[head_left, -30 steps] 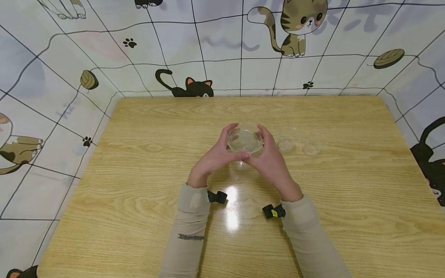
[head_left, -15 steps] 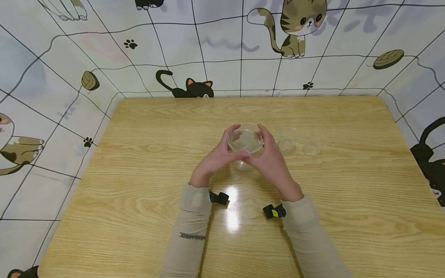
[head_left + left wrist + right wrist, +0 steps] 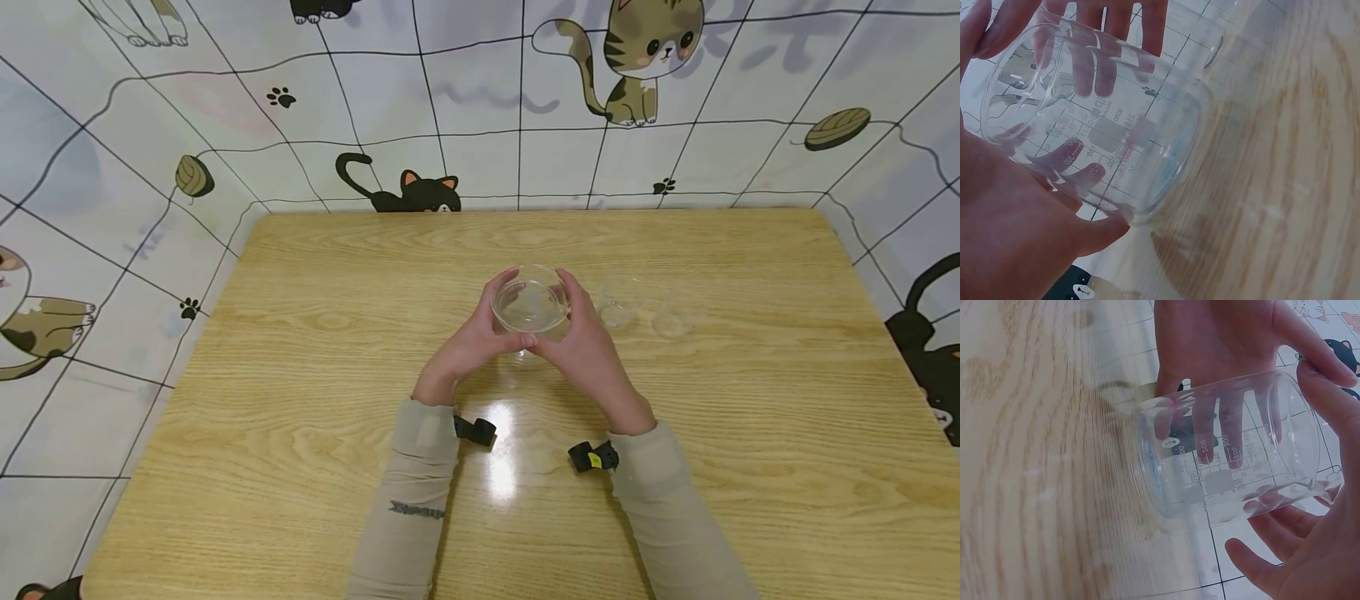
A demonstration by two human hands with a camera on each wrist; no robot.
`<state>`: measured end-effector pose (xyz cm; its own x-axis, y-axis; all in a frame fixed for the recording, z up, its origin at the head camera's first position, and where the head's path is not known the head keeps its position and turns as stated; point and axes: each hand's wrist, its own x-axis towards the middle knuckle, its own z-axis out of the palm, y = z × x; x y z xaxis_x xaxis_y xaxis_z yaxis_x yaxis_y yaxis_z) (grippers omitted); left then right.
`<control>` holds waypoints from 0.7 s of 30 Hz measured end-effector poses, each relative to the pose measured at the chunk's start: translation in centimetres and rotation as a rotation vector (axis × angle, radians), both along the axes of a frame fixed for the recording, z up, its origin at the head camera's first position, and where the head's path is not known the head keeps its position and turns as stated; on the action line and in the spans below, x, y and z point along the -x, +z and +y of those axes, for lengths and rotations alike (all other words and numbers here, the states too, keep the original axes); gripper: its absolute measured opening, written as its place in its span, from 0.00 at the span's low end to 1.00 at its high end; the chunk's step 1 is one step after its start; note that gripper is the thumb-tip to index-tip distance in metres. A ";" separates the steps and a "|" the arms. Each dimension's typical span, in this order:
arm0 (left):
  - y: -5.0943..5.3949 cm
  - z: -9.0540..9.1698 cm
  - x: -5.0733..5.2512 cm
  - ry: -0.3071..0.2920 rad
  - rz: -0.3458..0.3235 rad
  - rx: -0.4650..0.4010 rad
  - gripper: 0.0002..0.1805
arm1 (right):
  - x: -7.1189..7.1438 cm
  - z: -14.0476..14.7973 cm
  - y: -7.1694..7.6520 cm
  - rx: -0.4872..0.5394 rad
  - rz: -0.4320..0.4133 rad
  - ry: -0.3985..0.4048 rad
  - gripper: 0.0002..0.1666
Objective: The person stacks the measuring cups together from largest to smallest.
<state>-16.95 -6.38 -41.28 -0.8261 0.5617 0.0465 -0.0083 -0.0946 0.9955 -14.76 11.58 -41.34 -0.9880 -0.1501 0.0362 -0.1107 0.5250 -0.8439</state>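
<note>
A large clear glass beaker (image 3: 529,310) with printed measuring marks stands upright at the table's middle, its base appearing to meet the wood. My left hand (image 3: 474,340) curves round its left side, and my right hand (image 3: 591,354) holds the right side. Both thumbs come together at the near side below the rim. In the left wrist view, fingers show through the beaker wall (image 3: 1107,134), and the marks read mirrored. The right wrist view shows the beaker (image 3: 1179,481) between the two hands, its spout near the right thumb.
Two smaller clear glass vessels, one at the nearer spot (image 3: 617,310) and another farther right (image 3: 672,322), stand right of the beaker and are hard to make out. The wooden table (image 3: 300,467) meets a cat-patterned wall covering (image 3: 480,108) behind.
My left forearm has shifted slightly to the right and the thumbs have moved a little. The beaker and both hands otherwise stay in place.
</note>
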 end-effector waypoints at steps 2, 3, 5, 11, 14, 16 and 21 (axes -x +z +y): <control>0.4 0.0 -0.2 -0.010 0.000 -0.009 0.51 | 0.0 0.0 0.0 -0.002 0.004 0.001 0.59; 0.4 -0.1 -0.2 -0.010 -0.002 -0.009 0.51 | 0.1 0.0 0.0 -0.003 0.009 0.005 0.59; 0.5 -0.1 -0.2 -0.009 -0.012 -0.007 0.51 | 0.1 0.0 0.0 -0.002 0.021 0.009 0.59; 0.2 0.1 -0.2 0.015 -0.048 -0.007 0.51 | 0.0 0.0 0.0 -0.016 0.020 0.013 0.60; -0.1 0.2 -0.2 0.038 -0.039 0.028 0.51 | 0.0 0.2 0.0 -0.057 0.015 0.027 0.61; -0.4 0.2 -0.1 0.054 -0.040 0.057 0.51 | 0.0 0.3 -0.1 -0.085 0.023 0.039 0.61; -0.8 0.4 0.1 0.064 -0.039 0.048 0.51 | 0.2 0.6 -0.1 -0.103 0.046 0.067 0.62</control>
<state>-17.04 -6.00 -42.09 -0.8608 0.5088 -0.0125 -0.0431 -0.0484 0.9979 -14.92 12.13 -41.39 -0.9732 -0.2212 0.0622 -0.1859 0.5989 -0.7790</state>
